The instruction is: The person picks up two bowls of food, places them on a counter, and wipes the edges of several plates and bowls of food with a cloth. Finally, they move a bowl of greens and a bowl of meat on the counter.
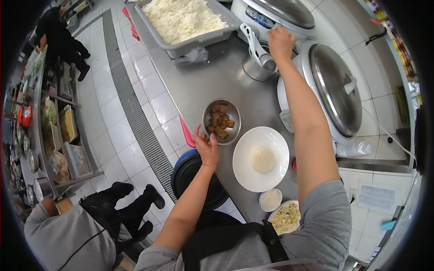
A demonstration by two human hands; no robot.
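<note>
The long stainless-steel counter [199,86] is carrying a grey plastic rice tub [203,41] at eleven o'clock. Two white rice cookers [337,90] are sitting at two, a small steel bowl of brown cubes [204,118] at centre, and a round white plate [246,171] at five.

1 head-worn fisheye view, looking down on the counter [199,86].
The camera sits on the person's head and faces forward and down, near enough that the left hand [208,148] and right hand [280,43] reach in from the lower edge; tiled floor [122,135] curves away at left inside the dark round rim.
</note>
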